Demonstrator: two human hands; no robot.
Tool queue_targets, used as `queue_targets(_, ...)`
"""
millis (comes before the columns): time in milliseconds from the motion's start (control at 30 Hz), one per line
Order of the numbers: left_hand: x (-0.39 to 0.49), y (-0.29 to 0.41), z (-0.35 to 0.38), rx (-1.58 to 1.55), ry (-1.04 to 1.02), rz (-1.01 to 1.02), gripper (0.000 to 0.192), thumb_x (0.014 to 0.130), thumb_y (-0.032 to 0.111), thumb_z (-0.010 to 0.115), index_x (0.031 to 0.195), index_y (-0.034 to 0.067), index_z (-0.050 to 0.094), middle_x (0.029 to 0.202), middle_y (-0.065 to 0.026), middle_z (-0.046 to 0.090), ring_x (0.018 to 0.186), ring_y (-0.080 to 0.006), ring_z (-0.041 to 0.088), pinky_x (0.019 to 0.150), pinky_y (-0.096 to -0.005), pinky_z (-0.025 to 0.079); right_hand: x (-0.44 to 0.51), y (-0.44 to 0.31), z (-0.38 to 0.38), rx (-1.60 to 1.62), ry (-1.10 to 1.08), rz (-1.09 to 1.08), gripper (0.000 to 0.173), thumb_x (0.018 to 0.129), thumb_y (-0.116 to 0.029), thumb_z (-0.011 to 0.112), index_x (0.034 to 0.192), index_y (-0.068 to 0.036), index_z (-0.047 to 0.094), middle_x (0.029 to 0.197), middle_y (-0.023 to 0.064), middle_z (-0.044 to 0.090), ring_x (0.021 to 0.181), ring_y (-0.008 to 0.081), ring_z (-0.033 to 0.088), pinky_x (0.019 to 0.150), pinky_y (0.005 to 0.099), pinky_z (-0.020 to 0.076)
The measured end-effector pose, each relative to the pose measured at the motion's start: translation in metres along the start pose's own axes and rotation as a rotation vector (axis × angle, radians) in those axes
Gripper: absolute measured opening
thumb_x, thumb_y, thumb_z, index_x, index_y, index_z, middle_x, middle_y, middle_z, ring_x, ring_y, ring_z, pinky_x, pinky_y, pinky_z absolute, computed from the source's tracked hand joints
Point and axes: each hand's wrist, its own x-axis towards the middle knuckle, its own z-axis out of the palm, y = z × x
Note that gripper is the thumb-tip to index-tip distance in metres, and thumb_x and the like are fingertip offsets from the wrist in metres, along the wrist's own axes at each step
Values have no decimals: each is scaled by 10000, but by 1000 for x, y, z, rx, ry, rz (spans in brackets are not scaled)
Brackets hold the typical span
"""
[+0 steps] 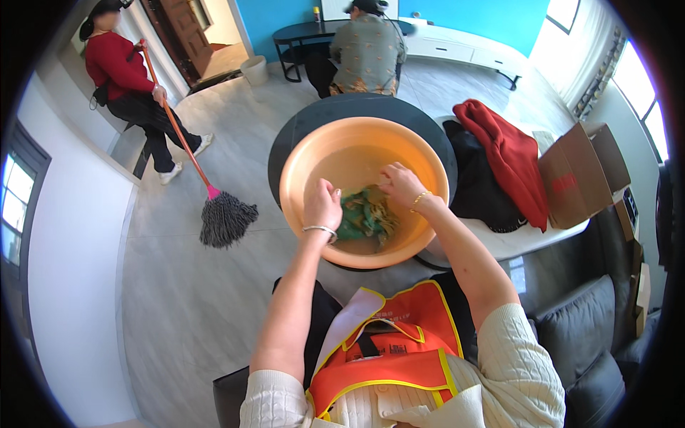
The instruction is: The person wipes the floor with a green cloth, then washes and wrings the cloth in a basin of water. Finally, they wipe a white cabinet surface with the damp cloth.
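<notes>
An orange plastic basin point(289, 176) stands on a round black table point(316, 115) in front of me, with murky water in it. Wet green and yellowish patterned cloth point(364, 216) lies bunched in the water. My left hand point(322, 206), with a silvery bangle at the wrist, is closed at the cloth's left side, its fingertips turned inward. My right hand point(400, 184), wearing a gold-coloured bracelet, pinches the cloth's upper right part, fingers bent. Part of the cloth under both hands is hidden.
Red point(503, 155) and black clothing point(476, 187) lies on a white table beside an open cardboard box point(578, 182). At left a person holds a mop point(227, 216) on the tiled floor. Another person sits beyond the basin, facing away, near a white bucket point(255, 70).
</notes>
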Motion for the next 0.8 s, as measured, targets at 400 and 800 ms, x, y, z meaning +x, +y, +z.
queue_targets(400, 13, 4, 9, 664, -762, -6, 618, 859, 279, 718, 1432, 202, 501, 1463, -159, 440, 1300, -383, 475, 1085, -436, 414, 3, -22, 40, -502, -539, 135, 616, 866, -124, 633, 1437, -257, 443, 1414, 230, 396, 1189, 458, 553, 1010, 514, 470)
queue_targets(800, 39, -18, 22, -972, -633, -877, 700, 928, 678, 453, 1385, 150, 494, 1358, -130, 566, 1246, -328, 537, 966, -590, 457, 25, -83, 42, 935, 40, 504, 323, 819, -183, 672, 1061, 32, 663, 963, 176, 703, 883, 277, 679, 816, 407, 535)
